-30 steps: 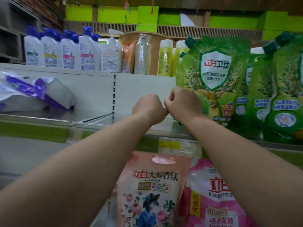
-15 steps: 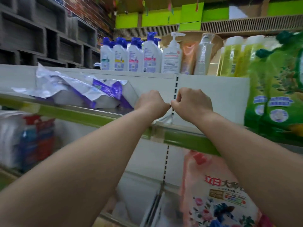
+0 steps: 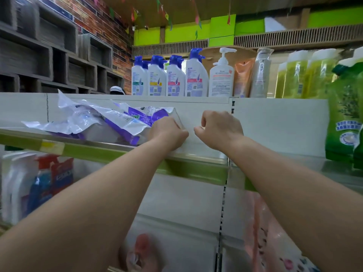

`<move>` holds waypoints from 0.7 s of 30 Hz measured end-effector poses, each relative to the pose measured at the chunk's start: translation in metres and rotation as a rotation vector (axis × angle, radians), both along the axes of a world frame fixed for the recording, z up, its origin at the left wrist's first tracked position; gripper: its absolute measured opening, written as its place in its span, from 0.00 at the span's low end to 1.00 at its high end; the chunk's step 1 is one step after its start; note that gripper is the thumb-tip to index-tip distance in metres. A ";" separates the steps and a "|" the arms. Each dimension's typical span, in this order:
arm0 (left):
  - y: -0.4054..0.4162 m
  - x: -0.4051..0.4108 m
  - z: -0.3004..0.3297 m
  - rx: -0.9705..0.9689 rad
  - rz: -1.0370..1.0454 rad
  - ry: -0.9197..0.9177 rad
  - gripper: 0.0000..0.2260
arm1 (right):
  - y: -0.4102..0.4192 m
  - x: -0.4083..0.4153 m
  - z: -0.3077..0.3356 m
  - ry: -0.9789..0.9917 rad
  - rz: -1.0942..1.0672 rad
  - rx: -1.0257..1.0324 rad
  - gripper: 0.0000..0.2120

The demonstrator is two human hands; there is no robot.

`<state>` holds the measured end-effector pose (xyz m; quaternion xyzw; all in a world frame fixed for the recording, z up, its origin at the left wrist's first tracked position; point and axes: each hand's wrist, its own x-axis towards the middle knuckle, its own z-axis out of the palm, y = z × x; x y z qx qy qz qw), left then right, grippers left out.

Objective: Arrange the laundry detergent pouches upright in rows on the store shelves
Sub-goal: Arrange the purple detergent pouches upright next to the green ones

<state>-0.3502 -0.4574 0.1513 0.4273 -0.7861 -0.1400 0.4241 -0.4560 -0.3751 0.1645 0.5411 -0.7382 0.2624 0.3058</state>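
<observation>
Laundry detergent pouches: green ones [image 3: 342, 114] stand upright at the right edge of the frame on the middle shelf [image 3: 196, 156], partly cut off by the frame; white-and-purple pouches [image 3: 110, 122] lie flat and crumpled at centre left on the same shelf. That shelf, with a green front strip, crosses the frame from the left edge toward lower right; a white back panel [image 3: 275, 122] rises behind it. In the upper left of the frame are grey wall cubbies [image 3: 49, 55] and a brick-patterned wall [image 3: 110, 22]; across the top run lime-green panels [image 3: 186, 32]. Along the top of the back panel, at upper centre, stand white bottles with blue caps [image 3: 167, 79], a white pump bottle [image 3: 222, 75] and, to their right, yellow-green bottles [image 3: 300, 75]. On the lower shelf, red-white-blue packs [image 3: 39, 183] sit at lower left and a pink pouch [image 3: 275, 242] at lower right.

Both bare forearms reach up from the bottom edge. The left hand [image 3: 167, 132], at centre, is curled closed at the edge of the purple pouches and appears to pinch a thin clear edge [image 3: 179, 122]; whether it grips a pouch cannot be told. The right hand [image 3: 220, 128], just beside it and apart, is curled into a loose fist with fingertips pinched; nothing is visibly held.

The lower part of the frame is blurred: pack labels are unreadable, and a reddish object [image 3: 141, 250] at bottom centre cannot be identified.
</observation>
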 end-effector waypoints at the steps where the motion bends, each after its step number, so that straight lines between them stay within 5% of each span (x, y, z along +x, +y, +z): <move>1: -0.004 0.001 -0.001 0.007 -0.003 0.000 0.07 | -0.004 0.003 0.000 0.000 0.001 0.000 0.08; 10: -0.026 -0.002 -0.012 0.057 0.033 -0.021 0.15 | -0.036 0.017 0.003 0.017 0.006 0.094 0.18; 21: -0.030 -0.002 -0.009 0.113 0.034 -0.125 0.11 | -0.058 0.020 0.017 -0.014 0.025 0.184 0.25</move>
